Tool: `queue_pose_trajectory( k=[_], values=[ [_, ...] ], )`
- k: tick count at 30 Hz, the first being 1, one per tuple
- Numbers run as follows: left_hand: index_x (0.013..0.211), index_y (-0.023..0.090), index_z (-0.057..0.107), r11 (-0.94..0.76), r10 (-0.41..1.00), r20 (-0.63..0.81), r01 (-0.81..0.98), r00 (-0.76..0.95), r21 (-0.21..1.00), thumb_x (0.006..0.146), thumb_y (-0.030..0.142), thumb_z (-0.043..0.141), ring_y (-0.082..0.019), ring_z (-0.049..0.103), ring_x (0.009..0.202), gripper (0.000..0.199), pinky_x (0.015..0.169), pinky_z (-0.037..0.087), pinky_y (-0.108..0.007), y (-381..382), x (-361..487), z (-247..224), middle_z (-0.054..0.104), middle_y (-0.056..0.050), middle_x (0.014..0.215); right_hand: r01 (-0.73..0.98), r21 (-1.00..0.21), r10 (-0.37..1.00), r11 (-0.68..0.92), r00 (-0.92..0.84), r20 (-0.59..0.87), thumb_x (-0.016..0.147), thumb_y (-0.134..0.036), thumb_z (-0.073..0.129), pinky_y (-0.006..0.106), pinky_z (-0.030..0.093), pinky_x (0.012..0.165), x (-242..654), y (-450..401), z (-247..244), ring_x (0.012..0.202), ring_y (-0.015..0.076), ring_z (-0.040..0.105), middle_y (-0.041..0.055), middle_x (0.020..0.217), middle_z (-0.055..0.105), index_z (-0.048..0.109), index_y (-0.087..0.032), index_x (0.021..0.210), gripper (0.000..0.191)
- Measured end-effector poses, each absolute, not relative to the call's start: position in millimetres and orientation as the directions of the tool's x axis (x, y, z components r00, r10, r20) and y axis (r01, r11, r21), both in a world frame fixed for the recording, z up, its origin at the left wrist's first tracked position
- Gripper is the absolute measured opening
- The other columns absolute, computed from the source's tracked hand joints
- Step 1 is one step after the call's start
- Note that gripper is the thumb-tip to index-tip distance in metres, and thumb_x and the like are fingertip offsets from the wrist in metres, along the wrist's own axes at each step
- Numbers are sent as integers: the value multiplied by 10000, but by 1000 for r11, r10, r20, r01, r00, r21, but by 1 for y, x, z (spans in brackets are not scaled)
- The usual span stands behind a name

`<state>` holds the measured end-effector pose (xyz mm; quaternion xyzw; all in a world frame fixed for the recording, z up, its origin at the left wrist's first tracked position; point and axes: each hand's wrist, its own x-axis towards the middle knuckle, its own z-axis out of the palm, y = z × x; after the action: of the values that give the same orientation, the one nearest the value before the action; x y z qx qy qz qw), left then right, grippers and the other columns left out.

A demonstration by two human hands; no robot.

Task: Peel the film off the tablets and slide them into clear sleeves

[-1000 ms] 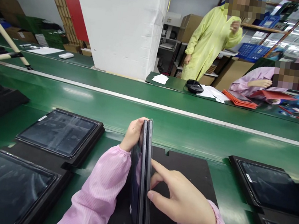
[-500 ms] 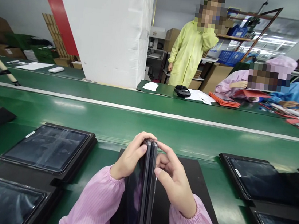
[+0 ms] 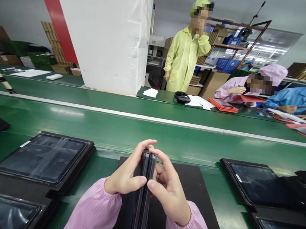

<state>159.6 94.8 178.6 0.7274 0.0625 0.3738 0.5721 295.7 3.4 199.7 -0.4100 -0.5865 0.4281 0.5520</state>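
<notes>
Two thin dark tablets stand on edge, side by side, above a black mat (image 3: pixel 187 194) on the green bench. My left hand (image 3: pixel 129 175) is wrapped round the left tablet (image 3: pixel 140 199), thumb on its near edge and fingers over the top. Against the right tablet (image 3: pixel 146 203) rests my right hand (image 3: pixel 169 190), with its thumb at the edge, index finger over the top and other fingers curled at the side. The lower ends of both tablets run out of the frame.
Tablets on black trays lie to the left (image 3: pixel 43 156) and right (image 3: pixel 262 185), with more nearer me. Across the green bench (image 3: pixel 112 124) are papers (image 3: pixel 199 102), a black headset-like item (image 3: pixel 182 97) and red folders (image 3: pixel 223 105). Three people are beyond.
The view has tilted up and shifted slightly. My left thumb has moved down to the near edge of the tablets, and my left index finger has lifted a little over the top.
</notes>
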Motion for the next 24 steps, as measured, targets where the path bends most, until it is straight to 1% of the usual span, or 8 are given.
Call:
queue_pose_trajectory(
  k=[6, 9, 11, 13, 16, 18, 20, 24],
  values=[
    [1468, 353, 236, -282, 471, 526, -444, 708, 851, 815, 607, 610, -145, 582, 735, 794, 755, 529, -377, 93, 163, 183, 395, -56, 1181, -29, -926, 922, 377, -90, 378, 913, -308, 630, 281, 385, 620, 298, 3, 197, 589, 122, 420, -71, 666, 437, 423, -352, 1367, 501],
    [1491, 355, 209, -340, 460, 514, -392, 724, 855, 824, 597, 604, -173, 610, 803, 812, 860, 506, -442, 94, 159, 182, 399, -56, 1190, -26, -931, 925, 365, -102, 366, 924, -292, 610, 282, 378, 622, 300, 2, 199, 589, 121, 414, -69, 677, 439, 409, -354, 1373, 496],
    [1524, 381, 134, -387, 430, 502, -350, 750, 853, 809, 587, 631, -200, 636, 854, 895, 912, 487, -486, 95, 156, 182, 381, -77, 1263, -12, -934, 927, 357, -120, 356, 900, -266, 624, 282, 369, 625, 303, 1, 200, 592, 120, 401, -71, 679, 429, 406, -343, 1367, 520],
    [1537, 427, 5, -379, 385, 491, -352, 781, 856, 799, 550, 663, -194, 665, 822, 996, 868, 515, -488, 96, 153, 180, 355, -102, 1338, -4, -934, 923, 356, -152, 353, 854, -240, 645, 284, 363, 628, 305, 1, 201, 607, 123, 404, -68, 699, 436, 390, -332, 1373, 585],
    [1533, 397, -133, -338, 332, 512, -407, 792, 848, 810, 509, 659, -190, 681, 741, 1078, 813, 544, -491, 95, 152, 179, 500, -88, 1203, -5, -932, 915, 362, -191, 356, 785, -191, 636, 287, 361, 634, 306, 1, 202, 633, 131, 424, -61, 736, 452, 339, -326, 1407, 702],
    [1545, 338, -124, -348, 329, 537, -429, 777, 834, 822, 512, 639, -207, 680, 739, 1066, 846, 532, -519, 94, 153, 178, 576, -34, 997, 13, -932, 916, 363, -186, 355, 751, -138, 603, 286, 359, 637, 303, 0, 202, 635, 131, 429, -66, 731, 443, 320, -335, 1417, 750],
    [1552, 335, -84, -347, 331, 548, -441, 768, 828, 831, 503, 633, -202, 678, 725, 1031, 873, 522, -530, 94, 153, 179, 589, -7, 920, 54, -929, 922, 367, -158, 355, 722, -92, 569, 287, 358, 642, 300, -1, 202, 635, 131, 434, -72, 717, 431, 318, -344, 1417, 781],
    [1542, 416, -27, -297, 334, 539, -456, 773, 839, 811, 475, 667, -167, 681, 708, 1010, 846, 547, -494, 94, 153, 180, 556, -50, 1123, 118, -920, 925, 374, -115, 362, 701, -86, 542, 289, 355, 643, 297, -4, 202, 636, 134, 445, -75, 708, 410, 317, -341, 1419, 794]
  ],
)
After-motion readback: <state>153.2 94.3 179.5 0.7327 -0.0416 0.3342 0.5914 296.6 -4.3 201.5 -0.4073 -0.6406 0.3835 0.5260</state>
